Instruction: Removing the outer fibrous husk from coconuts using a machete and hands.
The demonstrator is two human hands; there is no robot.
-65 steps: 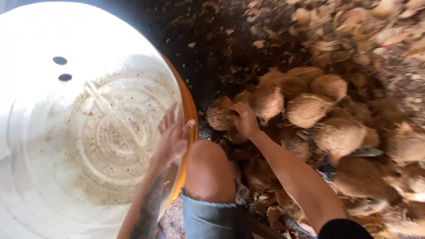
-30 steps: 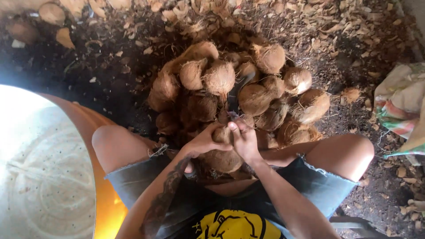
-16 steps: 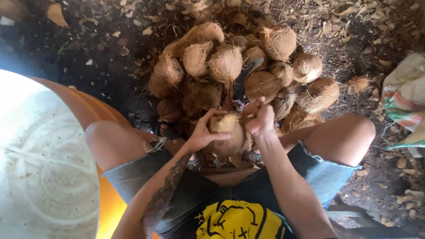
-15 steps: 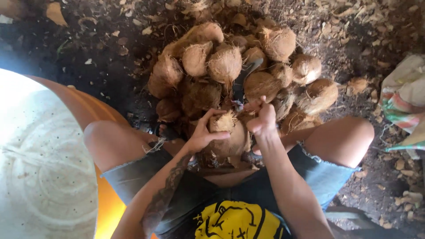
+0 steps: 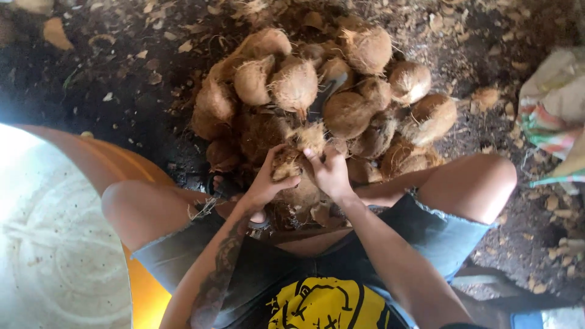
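While crouched low over dark, husk-strewn ground (image 5: 91, 79), grips a brown, fibrous, partly husked coconut (image 5: 300, 163) from both sides, just in front of the lap and between the bare knees. Clamps the left hand (image 5: 267, 184) around its left flank, fingers curled tight into the fibres. Closes the right hand (image 5: 332, 173) on the right flank, with the thumb pressed up near a pale, ragged flap of husk (image 5: 312, 137) that stands up from the top. Looks, by that flap and the opposed grip, like the middle of tearing husk off the shell: partly loosened, not yet stripped.

Calls next for a firm, opposed pull: holding steady with the left hand, peeling the flap away with the right, keeping fingertips out of the split fibres.

Rests close against a heap of rounded, hairy brown coconuts (image 5: 365, 49) just beyond the hands. Shows a large white round tub with an orange rim (image 5: 122, 176) at the left, and a pale woven sack with coloured stripes (image 5: 554, 103) at the right, well apart.
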